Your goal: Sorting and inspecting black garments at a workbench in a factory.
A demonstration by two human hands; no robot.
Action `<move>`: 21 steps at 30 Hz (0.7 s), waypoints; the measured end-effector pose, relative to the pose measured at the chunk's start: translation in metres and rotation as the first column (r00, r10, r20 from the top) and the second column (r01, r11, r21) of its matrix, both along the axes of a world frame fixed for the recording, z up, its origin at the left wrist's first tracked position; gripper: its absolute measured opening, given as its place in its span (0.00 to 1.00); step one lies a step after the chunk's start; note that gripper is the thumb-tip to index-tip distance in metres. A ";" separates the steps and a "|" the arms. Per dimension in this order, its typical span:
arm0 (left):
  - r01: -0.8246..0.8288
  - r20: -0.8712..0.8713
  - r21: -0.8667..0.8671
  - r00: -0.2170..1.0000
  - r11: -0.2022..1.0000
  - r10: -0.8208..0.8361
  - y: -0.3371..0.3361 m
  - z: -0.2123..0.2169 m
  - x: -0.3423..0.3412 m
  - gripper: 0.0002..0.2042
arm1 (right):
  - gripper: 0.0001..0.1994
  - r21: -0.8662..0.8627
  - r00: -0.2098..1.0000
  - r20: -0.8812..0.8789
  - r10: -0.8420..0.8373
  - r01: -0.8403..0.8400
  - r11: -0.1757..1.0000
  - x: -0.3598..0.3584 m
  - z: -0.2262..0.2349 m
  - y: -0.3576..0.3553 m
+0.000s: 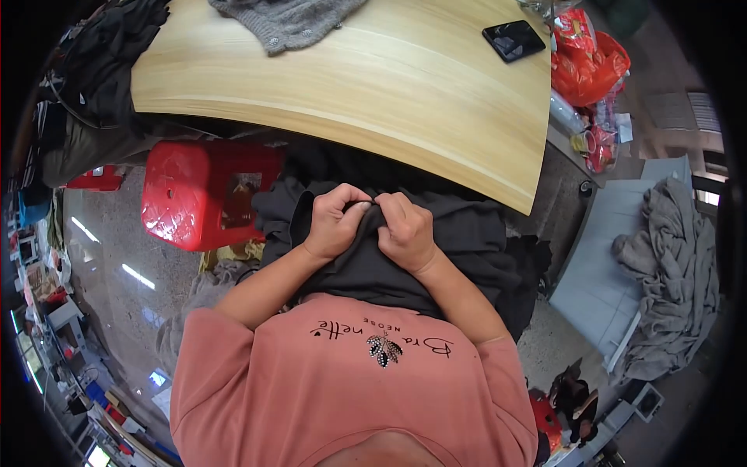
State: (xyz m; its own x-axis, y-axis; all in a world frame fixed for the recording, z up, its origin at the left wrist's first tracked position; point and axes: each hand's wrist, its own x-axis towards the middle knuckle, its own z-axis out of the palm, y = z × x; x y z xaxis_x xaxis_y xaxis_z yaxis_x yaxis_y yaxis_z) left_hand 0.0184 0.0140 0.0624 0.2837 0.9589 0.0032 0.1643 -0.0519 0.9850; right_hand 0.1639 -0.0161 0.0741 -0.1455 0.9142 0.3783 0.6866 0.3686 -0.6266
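Dark grey cloth [459, 241], which looks like a garment, lies across my lap in loose folds. My left hand [338, 220] pinches a raised edge of it between thumb and fingers. Close beside it, my right hand [406, 227] grips the same edge with curled fingers. The two hands nearly meet over the fold, and the cloth between them is drawn up. Whether something small, such as a needle, sits between the fingertips cannot be made out.
A wood-grain table [342, 86] stands just beyond my lap, bearing a grey knit garment [288, 22] and a black phone [513, 40]. Left is a red plastic stool [177, 194]. Red bags [591, 66] hang at the right; grey cloth [673, 265] lies on a pale surface [595, 257].
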 end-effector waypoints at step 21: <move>0.249 -0.313 0.295 0.937 0.922 -0.153 0.021 0.047 -0.001 0.09 | 0.06 0.423 0.993 -0.034 0.110 -0.086 0.902 0.013 0.035 -0.033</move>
State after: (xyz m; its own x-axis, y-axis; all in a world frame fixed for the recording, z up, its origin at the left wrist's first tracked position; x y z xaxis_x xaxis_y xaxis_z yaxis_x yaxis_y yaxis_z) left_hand 0.0169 0.0353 0.1097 0.5059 0.8397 0.1975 0.3805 -0.4227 0.8225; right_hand 0.1770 -0.0488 0.1094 -0.1936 0.6506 0.7343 0.6021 0.6697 -0.4346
